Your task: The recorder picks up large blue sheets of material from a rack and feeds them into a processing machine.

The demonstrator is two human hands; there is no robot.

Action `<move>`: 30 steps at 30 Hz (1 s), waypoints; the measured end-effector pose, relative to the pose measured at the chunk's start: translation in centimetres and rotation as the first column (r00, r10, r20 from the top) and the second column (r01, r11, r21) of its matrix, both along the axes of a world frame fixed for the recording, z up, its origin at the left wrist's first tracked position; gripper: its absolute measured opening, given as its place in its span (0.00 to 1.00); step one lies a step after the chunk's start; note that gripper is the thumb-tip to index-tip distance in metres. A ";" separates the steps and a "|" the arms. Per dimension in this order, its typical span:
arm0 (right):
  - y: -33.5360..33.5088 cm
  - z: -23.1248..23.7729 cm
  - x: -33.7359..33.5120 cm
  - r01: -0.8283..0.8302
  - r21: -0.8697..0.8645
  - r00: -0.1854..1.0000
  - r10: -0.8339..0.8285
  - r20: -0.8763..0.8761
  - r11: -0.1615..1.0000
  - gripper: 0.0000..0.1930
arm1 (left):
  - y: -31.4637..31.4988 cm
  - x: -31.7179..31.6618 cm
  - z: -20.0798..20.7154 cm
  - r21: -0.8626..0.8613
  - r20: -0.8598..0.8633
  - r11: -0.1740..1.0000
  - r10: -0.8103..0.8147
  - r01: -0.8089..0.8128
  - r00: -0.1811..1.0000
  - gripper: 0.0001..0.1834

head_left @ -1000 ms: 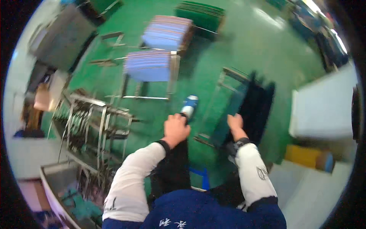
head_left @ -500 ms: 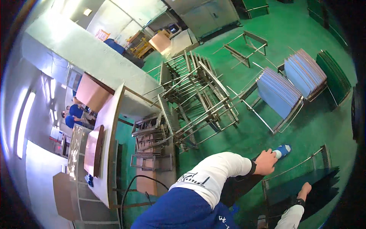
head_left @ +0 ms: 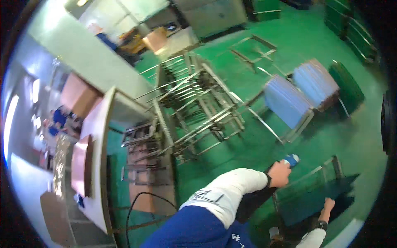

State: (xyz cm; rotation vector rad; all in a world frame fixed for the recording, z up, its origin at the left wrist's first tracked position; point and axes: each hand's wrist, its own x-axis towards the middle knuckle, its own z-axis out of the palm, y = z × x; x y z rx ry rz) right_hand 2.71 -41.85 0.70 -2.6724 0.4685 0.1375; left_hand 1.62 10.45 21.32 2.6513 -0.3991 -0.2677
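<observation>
My left hand, in a white sleeve with a dark band at the wrist, reaches forward with its fingers curled. At its fingertips is a small blue and white thing; blur hides its kind. My right hand, with a dark band on its wrist, is closed low over dark green panels in a metal rack. What its fingers grip, if anything, does not show. A thin upright bar of the rack rises just beyond that hand.
Metal racks are piled ahead. Right of them stand racks of light blue panels and dark green panels. A low metal frame lies farther off. At left is a white table with brown boards; a black hose curves nearby.
The whole view has shifted, so the room's things sit farther left, with more blur. Both hands keep nearly the same place by the rack and the blue and white thing.
</observation>
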 end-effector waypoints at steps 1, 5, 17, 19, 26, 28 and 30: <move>-2.0 1.0 -0.9 -0.022 -0.029 0.999 0.023 0.048 0.999 0.08 | -0.1 0.8 0.2 0.056 0.009 0.996 -0.071 0.070 0.997 0.13; 5.1 18.4 -2.9 0.339 0.378 0.928 -0.371 0.013 0.861 0.14 | 0.1 0.9 1.4 0.042 -0.110 0.999 0.022 -0.018 0.994 0.16; 5.9 56.4 -34.1 0.162 0.924 0.284 -0.913 0.292 0.345 0.16 | -4.5 -2.6 -2.6 0.190 0.278 0.946 -0.307 0.261 0.910 0.18; 5.2 59.4 -40.7 0.027 0.915 0.186 -0.901 0.392 0.404 0.17 | -4.1 -3.4 -2.8 0.223 0.296 0.940 -0.317 0.258 0.901 0.18; 2.8 63.9 -60.0 -0.007 0.847 -0.525 -0.723 0.449 0.531 0.11 | -4.8 -2.9 -4.2 0.272 0.287 0.909 -0.391 0.317 0.874 0.19; 1.9 64.1 -63.6 -0.028 0.825 -0.581 -0.681 0.446 0.564 0.11 | -5.3 -3.0 -3.5 0.286 0.259 0.899 -0.407 0.333 0.876 0.23; 1.4 64.1 -66.4 -0.062 0.780 -0.583 -0.657 0.478 0.623 0.11 | -5.6 -2.9 -3.9 0.288 0.290 0.906 -0.390 0.309 0.874 0.20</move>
